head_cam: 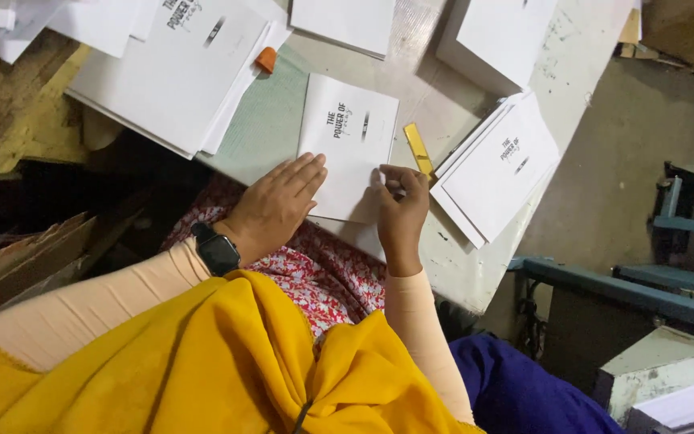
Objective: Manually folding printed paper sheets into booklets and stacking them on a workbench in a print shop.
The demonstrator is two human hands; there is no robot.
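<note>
A white printed booklet [349, 137] with dark lettering lies on the worn table [443, 265] in front of me. My left hand [276, 205] rests flat on its near left edge, fingers spread; a black watch sits on that wrist. My right hand [402, 210] pinches the booklet's near right corner between curled fingers. A yellow flat tool [418, 150] lies just right of the booklet, close to my right hand.
A stack of like booklets [498, 165] sits to the right near the table edge. More white stacks [172, 68] and sheets [345, 22] lie at the back, with a small orange object [266, 59]. Blue metal frames [644, 277] stand on the floor at right.
</note>
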